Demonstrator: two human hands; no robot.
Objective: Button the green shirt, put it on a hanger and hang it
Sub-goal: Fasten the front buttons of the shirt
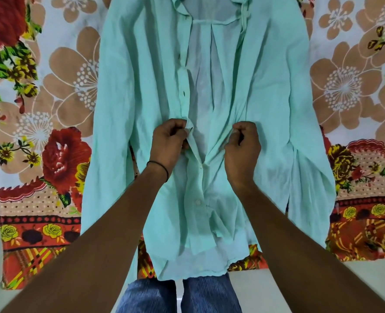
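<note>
Green shirt (266,86) lies flat, front up, on floral sheet (51,86), filling centre of frame from bottom hem to top edge. Nearest, bottom centre: blue jeans (148,294) of the person, shirt hem just above them, overhanging sheet edge. Pale floor (300,285) at lower right. Both forearms reach up from the bottom corners. Lower front closed, white button (197,202) showing on placket at lower centre. Mid frame: left hand (169,143), fingers curled, pinches the buttonhole-side placket edge; black wristband (162,166) on that wrist. Right hand (243,145), just right of centre, fingers curled, grips bunched fabric of the other front panel. Hands near each other, apart, open gap of shirt between them. Above hands the front is open, inner back visible, buttonhole (183,93) on left edge. Collar (180,5) at top of frame, spread open.
</note>
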